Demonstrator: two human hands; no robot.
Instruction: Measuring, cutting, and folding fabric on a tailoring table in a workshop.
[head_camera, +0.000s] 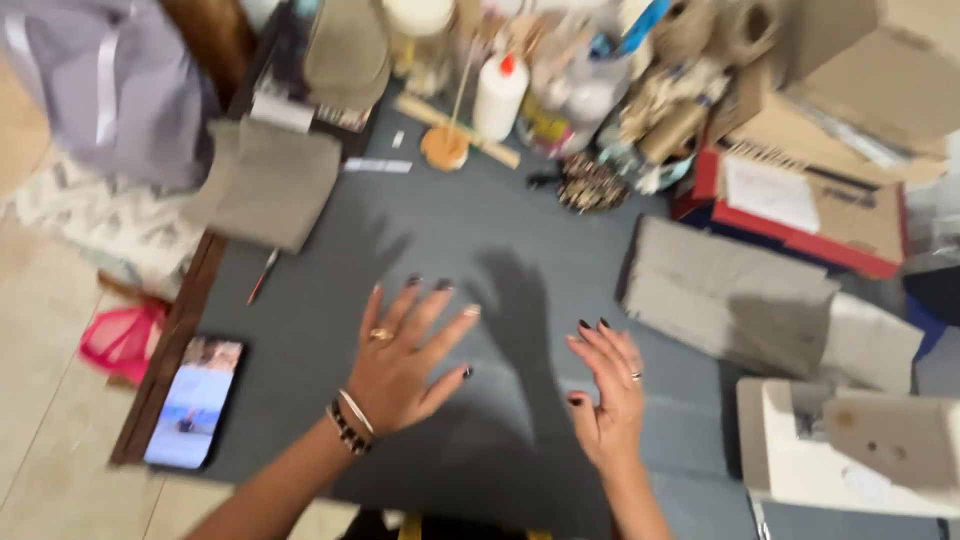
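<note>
Grey table mat (500, 230) bare at centre, clutter along far and right edges, left hand (405, 355) spread flat, fingers pointing away, right hand (610, 385) open beside it, empty, phone (193, 402) lengthwise at left edge.

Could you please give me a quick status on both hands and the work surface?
Left hand and right hand open, empty, over dark grey mat. Grey folded fabric stack nearest, right. Nothing between hands.

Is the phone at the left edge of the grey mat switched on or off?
On. The phone lies face up by the mat's left edge, its screen lit with a colourful picture. The left hand hovers nearby, not touching it.
</note>
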